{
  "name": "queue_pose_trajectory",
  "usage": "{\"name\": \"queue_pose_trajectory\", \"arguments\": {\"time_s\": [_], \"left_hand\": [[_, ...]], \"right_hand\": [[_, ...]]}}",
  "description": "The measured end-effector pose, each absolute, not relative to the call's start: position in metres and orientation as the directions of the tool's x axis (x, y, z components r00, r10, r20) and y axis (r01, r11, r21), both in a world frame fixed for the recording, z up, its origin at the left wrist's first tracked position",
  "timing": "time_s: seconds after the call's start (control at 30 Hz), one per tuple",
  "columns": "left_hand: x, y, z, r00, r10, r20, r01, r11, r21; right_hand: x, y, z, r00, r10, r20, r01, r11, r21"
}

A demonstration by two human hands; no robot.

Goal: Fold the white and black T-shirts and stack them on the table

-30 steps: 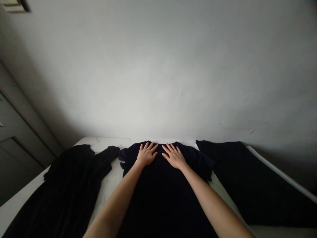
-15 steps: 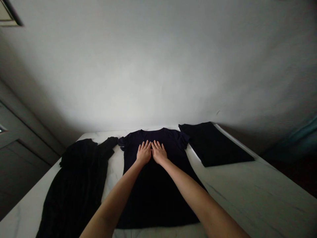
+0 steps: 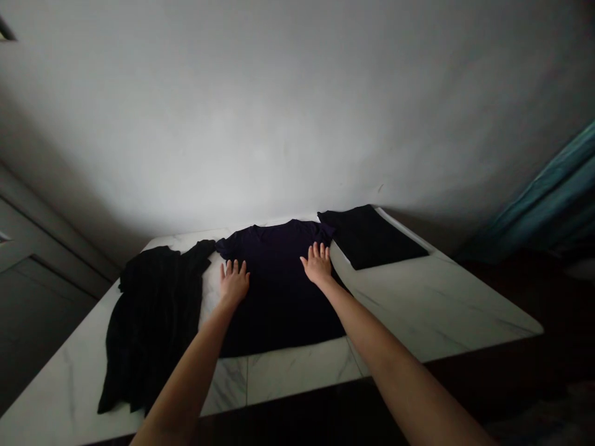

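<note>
Though apart now, left hand [image 3: 235,282] and right hand [image 3: 317,264] (spread) on T-shirt [image 3: 279,297]

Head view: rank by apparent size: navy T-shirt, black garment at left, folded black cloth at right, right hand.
1. Navy T-shirt and black garment: too alike to rank; the garment reaches nearer the camera.
2. Folded black cloth.
3. Right hand.

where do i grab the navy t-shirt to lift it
Grip the near hem of the navy t-shirt at both corners, coming from the person's side: it lies flat, and that edge meets the marble table, so fingers can likely slide under. The left hand and right hand rest further up its sides.
</note>
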State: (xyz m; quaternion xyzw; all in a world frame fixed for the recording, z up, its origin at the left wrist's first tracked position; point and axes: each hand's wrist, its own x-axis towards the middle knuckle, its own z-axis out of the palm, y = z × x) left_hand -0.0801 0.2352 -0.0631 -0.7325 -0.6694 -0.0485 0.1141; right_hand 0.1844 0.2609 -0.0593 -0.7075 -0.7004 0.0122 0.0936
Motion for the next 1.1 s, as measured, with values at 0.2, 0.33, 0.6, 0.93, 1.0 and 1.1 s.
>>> {"name": "queue_pose_trajectory", "arguments": {"time_s": [0.2,0.33,0.6,0.93,1.0,1.1], "left_hand": [[-0.018,0.207,-0.065,0.217,0.957,0.192,0.975,-0.220,-0.004],[-0.028,0.193,-0.072,0.226,0.953,0.203,0.973,-0.232,0.007],[-0.092,0.156,-0.079,0.237,0.946,0.220,0.969,-0.248,0.021],[-0.090,0.120,-0.076,0.212,0.945,0.250,0.977,-0.204,-0.056],[-0.065,0.123,-0.068,0.246,0.934,0.261,0.969,-0.241,-0.050],[-0.028,0.130,-0.064,0.324,0.913,0.248,0.944,-0.330,-0.016]], "right_hand": [[0.102,0.229,-0.063,-0.181,0.980,0.088,0.942,0.198,-0.272],[0.109,0.212,-0.067,-0.216,0.968,0.127,0.933,0.243,-0.266],[0.208,0.180,-0.073,-0.170,0.979,0.114,0.969,0.187,-0.164],[0.204,0.155,-0.068,-0.094,0.984,0.150,0.985,0.114,-0.128],[0.170,0.153,-0.062,-0.169,0.973,0.160,0.968,0.195,-0.160],[0.122,0.148,-0.058,-0.323,0.939,0.120,0.915,0.342,-0.214]]}}
